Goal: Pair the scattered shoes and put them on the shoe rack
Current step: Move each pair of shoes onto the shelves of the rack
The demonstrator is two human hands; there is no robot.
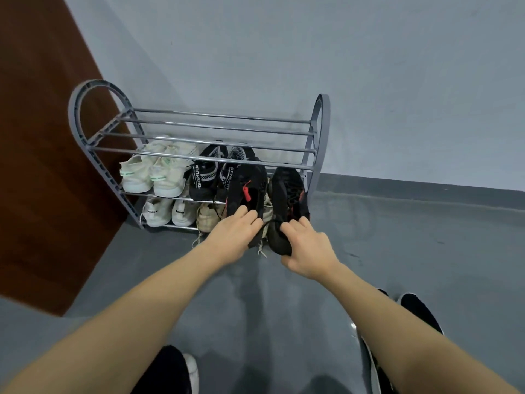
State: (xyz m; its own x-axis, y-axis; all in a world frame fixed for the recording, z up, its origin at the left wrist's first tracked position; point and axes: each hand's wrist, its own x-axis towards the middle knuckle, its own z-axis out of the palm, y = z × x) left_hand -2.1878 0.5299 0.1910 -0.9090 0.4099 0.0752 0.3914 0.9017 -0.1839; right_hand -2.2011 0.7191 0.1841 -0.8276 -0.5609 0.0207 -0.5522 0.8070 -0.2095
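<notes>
A grey shoe rack (85, 149) with metal bars stands against the wall. My left hand (233, 237) grips the heel of a black shoe with a red tag (250, 189). My right hand (306, 248) grips the heel of its matching black shoe (287, 191). Both shoes point toe-first at the right end of the rack's middle shelf. On that shelf sit a cream pair with green stripes (153, 174) and a black-and-white pair (207, 174). Below are a white pair (170, 213) and a beige shoe (208, 217).
A brown door (42, 166) stands left of the rack. Behind it is a grey wall (397, 81), with grey floor (412, 251) to the right. My own feet in black shoes (420, 311) are at the bottom of the view. The rack's top shelf bars hold nothing.
</notes>
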